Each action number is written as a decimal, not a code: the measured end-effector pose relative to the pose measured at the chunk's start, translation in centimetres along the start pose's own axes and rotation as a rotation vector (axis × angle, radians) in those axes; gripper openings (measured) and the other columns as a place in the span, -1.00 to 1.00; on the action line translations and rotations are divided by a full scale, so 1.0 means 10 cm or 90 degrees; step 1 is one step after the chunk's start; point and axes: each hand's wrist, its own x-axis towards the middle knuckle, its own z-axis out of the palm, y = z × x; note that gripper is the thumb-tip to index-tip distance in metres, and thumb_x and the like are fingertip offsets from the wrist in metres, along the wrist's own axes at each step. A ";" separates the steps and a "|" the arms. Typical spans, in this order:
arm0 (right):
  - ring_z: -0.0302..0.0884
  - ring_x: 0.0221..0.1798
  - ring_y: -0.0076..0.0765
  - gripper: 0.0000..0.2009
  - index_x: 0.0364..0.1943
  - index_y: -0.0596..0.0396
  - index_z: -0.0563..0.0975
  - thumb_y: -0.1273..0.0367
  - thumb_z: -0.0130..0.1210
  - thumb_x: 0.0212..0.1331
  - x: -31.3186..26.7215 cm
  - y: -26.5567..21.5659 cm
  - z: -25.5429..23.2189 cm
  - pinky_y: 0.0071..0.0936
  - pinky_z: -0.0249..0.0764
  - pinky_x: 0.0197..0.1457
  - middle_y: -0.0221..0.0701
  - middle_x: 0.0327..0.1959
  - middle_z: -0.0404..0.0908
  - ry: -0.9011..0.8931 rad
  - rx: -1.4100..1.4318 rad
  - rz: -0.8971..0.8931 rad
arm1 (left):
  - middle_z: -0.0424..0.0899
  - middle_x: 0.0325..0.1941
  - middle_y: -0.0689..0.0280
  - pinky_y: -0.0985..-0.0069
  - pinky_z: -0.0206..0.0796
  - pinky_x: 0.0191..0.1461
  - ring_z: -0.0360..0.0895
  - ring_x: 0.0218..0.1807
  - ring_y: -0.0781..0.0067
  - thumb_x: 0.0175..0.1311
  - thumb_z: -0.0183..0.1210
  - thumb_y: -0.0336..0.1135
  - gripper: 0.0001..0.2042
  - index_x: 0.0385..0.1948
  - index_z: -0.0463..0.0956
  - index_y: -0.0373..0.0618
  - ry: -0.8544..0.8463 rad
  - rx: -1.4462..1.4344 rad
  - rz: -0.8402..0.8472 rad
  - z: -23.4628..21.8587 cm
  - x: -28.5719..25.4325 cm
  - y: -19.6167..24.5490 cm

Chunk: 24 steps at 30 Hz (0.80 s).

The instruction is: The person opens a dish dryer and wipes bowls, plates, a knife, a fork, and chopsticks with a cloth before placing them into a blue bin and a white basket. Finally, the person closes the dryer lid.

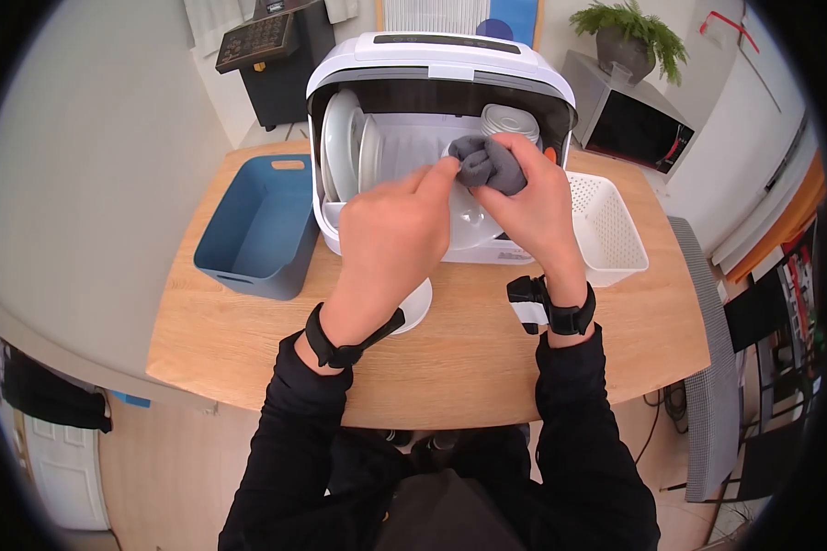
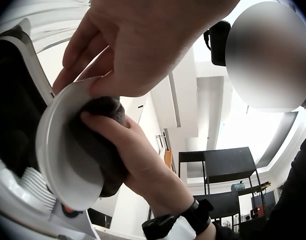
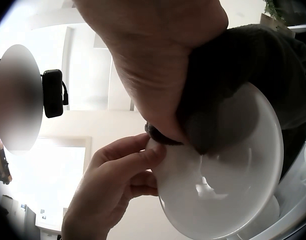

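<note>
Over the front of a white dish dryer (image 1: 515, 250), both hands work on a shallow white bowl (image 3: 223, 195), glossy and tilted. My left hand (image 1: 393, 225) pinches its rim between thumb and fingers, as the left wrist view shows. A bunched dark grey cloth (image 1: 494, 168) is gripped in my right hand (image 1: 544, 197). The cloth lies against the bowl's inner face in the right wrist view and covers part of it. In the head view the hands hide much of the bowl (image 1: 473, 225).
White plates (image 1: 342, 147) stand upright at the dryer's left, and stacked white dishes (image 1: 510, 119) sit at its right. A blue basket (image 1: 257, 216) is on the left, a white perforated basket (image 1: 611, 225) on the right. Another white dish (image 1: 417, 305) lies on the wooden table (image 1: 459, 358).
</note>
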 end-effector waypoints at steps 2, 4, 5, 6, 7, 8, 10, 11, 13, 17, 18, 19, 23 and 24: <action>0.68 -0.23 -0.22 -0.62 -0.05 0.08 0.57 0.35 0.32 -0.02 0.01 0.10 0.07 -0.44 0.54 -0.10 -0.27 -0.24 0.70 0.101 0.088 0.013 | 0.68 -0.43 0.26 0.55 0.33 -0.52 0.56 -0.56 0.34 0.16 0.26 -0.52 -0.80 -0.17 0.65 -0.08 0.053 -0.044 -0.024 -0.02 0.03 0.00; 0.63 -0.19 -0.44 -0.64 -0.06 0.14 0.56 0.34 0.33 0.04 0.05 0.12 0.09 -0.50 0.51 -0.06 -0.35 -0.21 0.69 0.162 0.213 0.042 | 0.70 -0.40 0.22 0.60 0.34 -0.49 0.55 -0.56 0.40 0.18 0.26 -0.54 -0.79 -0.15 0.64 -0.10 0.104 -0.082 -0.035 -0.02 0.05 0.00; 0.62 -0.17 -0.45 -0.65 -0.06 0.14 0.56 0.34 0.33 0.06 0.07 0.13 0.10 -0.51 0.50 -0.04 -0.36 -0.20 0.68 0.169 0.257 0.057 | 0.70 -0.39 0.20 0.61 0.35 -0.48 0.56 -0.55 0.43 0.19 0.26 -0.54 -0.79 -0.13 0.64 -0.12 0.129 -0.099 -0.034 0.00 0.05 0.00; 0.60 -0.15 -0.47 -0.65 -0.05 0.14 0.56 0.34 0.32 0.08 0.08 0.16 0.14 -0.52 0.48 -0.02 -0.38 -0.19 0.67 0.176 0.302 0.071 | 0.71 -0.37 0.19 0.63 0.36 -0.46 0.56 -0.54 0.45 0.21 0.25 -0.55 -0.79 -0.12 0.64 -0.13 0.156 -0.115 -0.032 0.02 0.06 -0.01; 0.58 -0.13 -0.49 -0.66 -0.05 0.15 0.56 0.34 0.32 0.09 0.09 0.18 0.16 -0.53 0.47 0.00 -0.39 -0.18 0.67 0.182 0.346 0.085 | 0.71 -0.37 0.19 0.63 0.37 -0.45 0.55 -0.54 0.47 0.22 0.25 -0.55 -0.79 -0.12 0.64 -0.15 0.173 -0.123 -0.038 0.04 0.06 -0.03; 0.56 -0.10 -0.51 -0.67 -0.05 0.17 0.55 0.35 0.31 0.12 0.08 0.18 0.20 -0.55 0.45 0.03 -0.41 -0.16 0.65 0.184 0.411 0.117 | 0.71 -0.36 0.20 0.63 0.39 -0.43 0.55 -0.53 0.49 0.23 0.24 -0.54 -0.80 -0.12 0.64 -0.16 0.190 -0.132 -0.044 0.06 0.06 -0.04; 0.55 -0.10 -0.51 -0.67 -0.05 0.17 0.55 0.35 0.30 0.12 0.07 0.16 0.24 -0.56 0.45 0.01 -0.40 -0.15 0.64 0.173 0.463 0.142 | 0.71 -0.35 0.22 0.64 0.40 -0.41 0.54 -0.51 0.52 0.25 0.24 -0.54 -0.81 -0.11 0.63 -0.18 0.210 -0.134 -0.052 0.06 0.07 -0.06; 0.55 -0.10 -0.51 -0.67 -0.05 0.18 0.55 0.35 0.30 0.12 0.07 0.16 0.25 -0.56 0.45 0.01 -0.40 -0.15 0.64 0.167 0.489 0.156 | 0.71 -0.34 0.22 0.64 0.41 -0.40 0.54 -0.50 0.52 0.25 0.23 -0.54 -0.81 -0.11 0.63 -0.19 0.213 -0.127 -0.056 0.05 0.08 -0.06; 0.55 -0.10 -0.53 -0.66 -0.05 0.18 0.55 0.36 0.31 0.12 0.06 0.15 0.24 -0.55 0.47 0.01 -0.39 -0.13 0.64 0.123 0.561 0.188 | 0.71 -0.33 0.22 0.60 0.41 -0.41 0.56 -0.50 0.45 0.24 0.23 -0.55 -0.80 -0.11 0.62 -0.18 0.230 -0.128 -0.057 0.03 0.09 -0.07; 0.57 -0.09 -0.52 -0.66 -0.05 0.19 0.55 0.35 0.31 0.12 0.06 0.17 0.16 -0.52 0.49 0.01 -0.40 -0.14 0.65 -0.025 0.658 0.265 | 0.71 -0.30 0.22 0.59 0.40 -0.40 0.56 -0.49 0.44 0.25 0.21 -0.55 -0.78 -0.08 0.61 -0.16 0.235 -0.096 -0.031 -0.03 0.13 -0.10; 0.58 -0.10 -0.51 -0.66 -0.06 0.19 0.55 0.35 0.31 0.12 0.05 0.18 0.15 -0.52 0.49 0.01 -0.40 -0.14 0.65 -0.069 0.659 0.285 | 0.72 -0.29 0.22 0.62 0.40 -0.39 0.55 -0.48 0.52 0.28 0.21 -0.54 -0.78 -0.06 0.61 -0.18 0.223 -0.071 -0.020 -0.05 0.13 -0.12; 0.58 -0.11 -0.50 -0.66 -0.06 0.20 0.55 0.34 0.31 0.11 0.05 0.20 0.17 -0.51 0.50 0.00 -0.38 -0.16 0.66 -0.046 0.602 0.269 | 0.72 -0.28 0.21 0.61 0.40 -0.39 0.56 -0.48 0.49 0.27 0.21 -0.54 -0.78 -0.06 0.61 -0.16 0.211 -0.070 -0.012 -0.05 0.13 -0.13; 0.64 -0.19 -0.38 -0.67 -0.09 0.16 0.56 0.34 0.31 0.07 0.06 0.23 0.18 -0.47 0.51 -0.09 -0.31 -0.21 0.69 0.048 0.282 0.137 | 0.71 -0.26 0.23 0.56 0.41 -0.41 0.59 -0.46 0.36 0.21 0.21 -0.56 -0.74 -0.07 0.61 -0.07 0.127 -0.026 0.016 -0.05 0.11 -0.13; 0.66 -0.21 -0.33 -0.68 -0.10 0.12 0.57 0.34 0.31 0.06 0.07 0.22 0.15 -0.45 0.52 -0.13 -0.30 -0.22 0.70 0.072 0.179 0.088 | 0.71 -0.26 0.24 0.54 0.42 -0.41 0.60 -0.46 0.33 0.19 0.21 -0.56 -0.73 -0.08 0.62 -0.05 0.098 -0.005 0.022 -0.06 0.10 -0.10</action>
